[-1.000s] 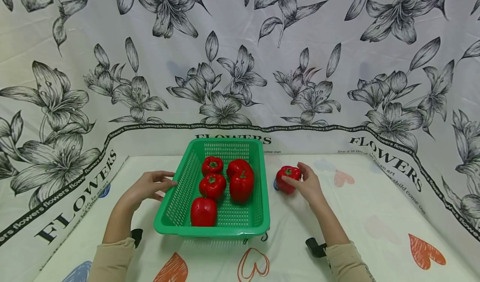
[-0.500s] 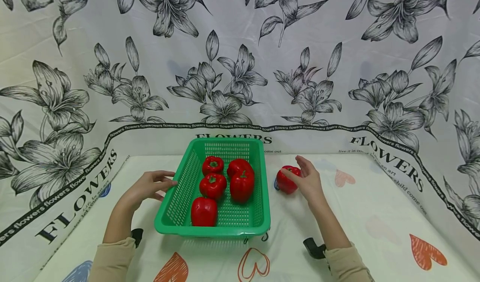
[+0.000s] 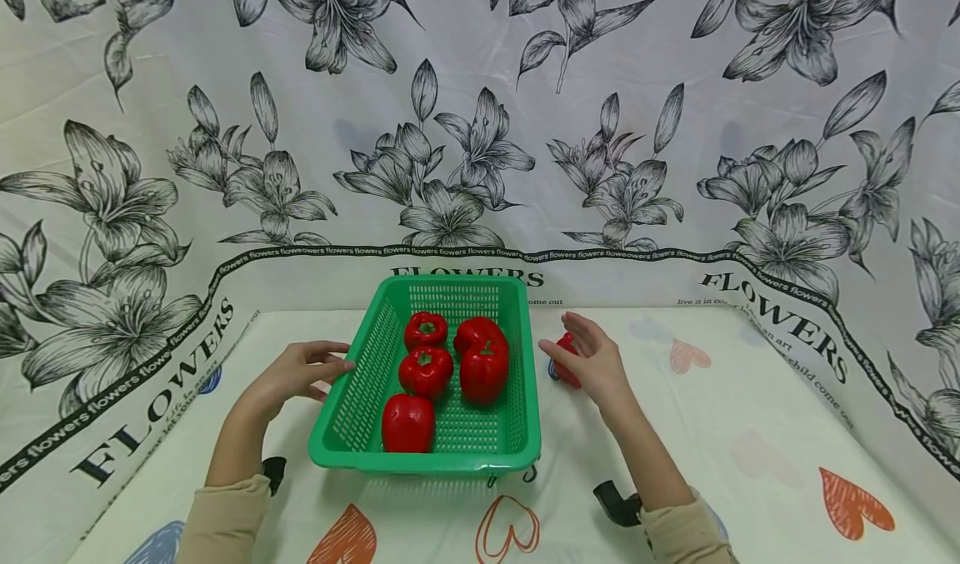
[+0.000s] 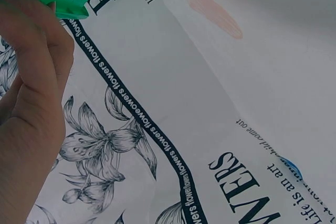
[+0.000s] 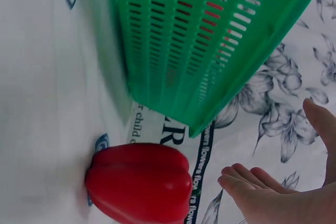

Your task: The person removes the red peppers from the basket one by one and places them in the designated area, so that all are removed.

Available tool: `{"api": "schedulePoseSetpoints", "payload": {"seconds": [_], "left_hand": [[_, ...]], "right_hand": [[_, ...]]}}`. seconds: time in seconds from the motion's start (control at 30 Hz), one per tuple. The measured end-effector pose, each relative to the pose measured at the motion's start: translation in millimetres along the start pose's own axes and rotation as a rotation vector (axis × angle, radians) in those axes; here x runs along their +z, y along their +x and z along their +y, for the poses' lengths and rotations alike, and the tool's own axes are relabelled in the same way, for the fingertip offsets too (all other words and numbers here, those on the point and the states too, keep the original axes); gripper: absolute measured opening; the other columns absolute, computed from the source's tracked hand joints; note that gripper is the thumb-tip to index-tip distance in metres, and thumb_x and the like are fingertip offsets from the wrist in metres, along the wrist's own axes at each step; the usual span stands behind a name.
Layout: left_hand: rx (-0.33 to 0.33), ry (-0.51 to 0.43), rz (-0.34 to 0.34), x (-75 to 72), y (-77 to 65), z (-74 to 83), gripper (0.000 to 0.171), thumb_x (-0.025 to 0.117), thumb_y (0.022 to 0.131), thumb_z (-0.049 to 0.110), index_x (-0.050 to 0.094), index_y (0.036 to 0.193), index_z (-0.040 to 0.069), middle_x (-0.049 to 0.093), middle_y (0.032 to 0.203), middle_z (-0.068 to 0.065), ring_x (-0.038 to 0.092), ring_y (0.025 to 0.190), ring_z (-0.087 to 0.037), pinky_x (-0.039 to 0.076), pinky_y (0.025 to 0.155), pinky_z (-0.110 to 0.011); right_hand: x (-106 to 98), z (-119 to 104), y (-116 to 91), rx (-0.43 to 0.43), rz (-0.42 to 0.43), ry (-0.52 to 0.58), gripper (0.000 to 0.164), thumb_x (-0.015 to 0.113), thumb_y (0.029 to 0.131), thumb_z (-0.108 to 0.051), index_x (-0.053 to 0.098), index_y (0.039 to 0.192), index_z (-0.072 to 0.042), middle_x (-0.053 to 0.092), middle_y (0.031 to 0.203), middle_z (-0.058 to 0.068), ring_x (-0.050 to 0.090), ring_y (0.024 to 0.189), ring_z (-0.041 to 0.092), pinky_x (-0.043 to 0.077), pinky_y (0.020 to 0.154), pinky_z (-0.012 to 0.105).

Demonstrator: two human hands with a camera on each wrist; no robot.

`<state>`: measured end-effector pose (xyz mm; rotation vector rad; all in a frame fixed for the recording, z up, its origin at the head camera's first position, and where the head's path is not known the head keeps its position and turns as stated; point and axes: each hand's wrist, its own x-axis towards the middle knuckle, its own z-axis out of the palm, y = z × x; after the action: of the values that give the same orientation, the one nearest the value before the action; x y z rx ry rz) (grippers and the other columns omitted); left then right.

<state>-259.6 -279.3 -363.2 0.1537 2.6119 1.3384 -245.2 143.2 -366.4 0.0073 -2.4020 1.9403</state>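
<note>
A green slotted plastic basket (image 3: 423, 462) stands mid-table with several red bell peppers inside, one of them a front bell pepper (image 3: 408, 424). My left hand (image 3: 288, 376) is at the basket's left side, fingertips right at the rim, fingers loosely bent; in the left wrist view the left hand (image 4: 31, 72) meets the green edge. To the right of the basket, a separate red bell pepper (image 5: 139, 182) rests on the cloth. My right hand (image 3: 600, 370) hovers by it, partly covering it in the head view, with thumb and fingers spread and nothing between them.
White cloth printed with hearts, such as a red heart (image 3: 853, 501), covers the table. A flower-printed curtain (image 3: 480, 131) rises behind and along both sides. Black wrist mounts, such as the right one (image 3: 617, 504), stick out near the sleeves.
My right hand has let the lone pepper go, its fingers opening away, and has shifted left toward the basket. That pepper stays in place. The left hand and basket have not moved.
</note>
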Motion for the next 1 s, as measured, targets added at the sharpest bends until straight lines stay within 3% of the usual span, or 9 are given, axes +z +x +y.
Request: {"api": "schedulePoseSetpoints", "payload": {"seconds": [0.47, 1.0], "left_hand": [[-0.010, 0.008, 0.003, 0.8, -1.0, -1.3, 0.064, 0.064, 0.094, 0.039, 0.046, 0.140, -0.002, 0.067, 0.116, -0.017, 0.066, 0.094, -0.018, 0.061, 0.074, -0.036], [-0.002, 0.001, -0.002, -0.2, 1.5, -1.8, 0.065, 0.064, 0.093, 0.039, 0.046, 0.140, -0.003, 0.067, 0.115, -0.017, 0.066, 0.093, -0.018, 0.061, 0.074, -0.036]], "right_hand": [[26, -7, -11, -0.060, -0.075, 0.006, 0.072, 0.076, 0.085, -0.032, 0.043, 0.145, -0.011, 0.050, 0.147, 0.009, 0.047, 0.139, 0.025, 0.042, 0.110, 0.037], [50, -15, -22, -0.039, -0.174, 0.020, 0.064, 0.075, 0.085, -0.034, 0.051, 0.140, -0.014, 0.059, 0.139, 0.009, 0.054, 0.131, 0.032, 0.053, 0.097, 0.045]]}}
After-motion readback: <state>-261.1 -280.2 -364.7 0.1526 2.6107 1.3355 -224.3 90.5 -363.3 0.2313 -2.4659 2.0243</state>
